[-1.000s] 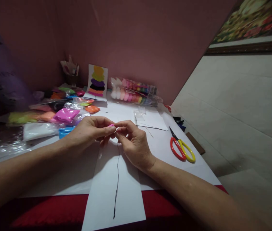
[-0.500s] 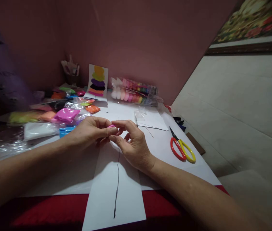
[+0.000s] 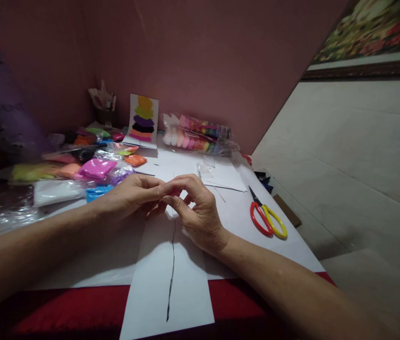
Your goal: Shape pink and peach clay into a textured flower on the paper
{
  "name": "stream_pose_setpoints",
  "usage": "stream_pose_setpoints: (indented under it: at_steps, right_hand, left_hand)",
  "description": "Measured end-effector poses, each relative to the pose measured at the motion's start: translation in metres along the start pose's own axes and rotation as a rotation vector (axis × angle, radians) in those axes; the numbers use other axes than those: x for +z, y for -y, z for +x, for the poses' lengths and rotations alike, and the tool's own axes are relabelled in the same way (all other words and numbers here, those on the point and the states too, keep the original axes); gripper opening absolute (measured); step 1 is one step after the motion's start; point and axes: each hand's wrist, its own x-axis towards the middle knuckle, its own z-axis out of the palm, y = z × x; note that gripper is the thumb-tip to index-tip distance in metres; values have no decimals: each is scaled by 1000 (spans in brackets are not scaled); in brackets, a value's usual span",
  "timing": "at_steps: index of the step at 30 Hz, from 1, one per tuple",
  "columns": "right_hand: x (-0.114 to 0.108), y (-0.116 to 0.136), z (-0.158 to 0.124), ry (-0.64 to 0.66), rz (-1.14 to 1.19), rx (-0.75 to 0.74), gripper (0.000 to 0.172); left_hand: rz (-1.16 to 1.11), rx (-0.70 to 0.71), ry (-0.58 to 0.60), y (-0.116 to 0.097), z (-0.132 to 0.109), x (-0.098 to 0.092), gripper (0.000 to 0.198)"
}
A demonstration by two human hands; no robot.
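Observation:
Both hands meet over a white paper sheet (image 3: 189,288) that carries a long black drawn line (image 3: 173,264). My left hand (image 3: 138,191) pinches thumb against fingers on a small lump of pink modelling clay (image 3: 176,192), mostly covered by the fingertips. From the other side, my right hand (image 3: 200,212) presses on the same lump with its thumb and curled index finger. The fingertips of the two hands touch. The clay's full shape is hidden.
Several clay packets, among them a pink one (image 3: 97,168) and a white one (image 3: 58,191), lie at left. Scissors (image 3: 267,219) rest at right. Behind stand a colour-painted card (image 3: 143,118), a bag of clays (image 3: 196,134) and a cup of tools (image 3: 104,111).
The fingertips have closed further over the pink clay, so less of it shows. My left fingers have shifted slightly right. The surrounding things have stayed put.

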Motion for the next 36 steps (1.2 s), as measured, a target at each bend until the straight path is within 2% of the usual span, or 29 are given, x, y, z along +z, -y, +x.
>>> stream_pose_setpoints:
  at_steps: [7,14,27,36]
  right_hand:
    - [-2,1,0,-41,9,3,2]
    - [-2,2,0,-70,53,12,4]
    - [-1,-4,0,-81,127,120,11]
    - [-2,-2,-1,-34,117,108,10]
  left_hand:
    - [-44,32,95,1,1,-4,29]
    - [-115,36,146,0,2,-4,26]
    - [-159,-8,151,2,3,-3,24]
    - [-86,-17,108,-1,2,-2,22]
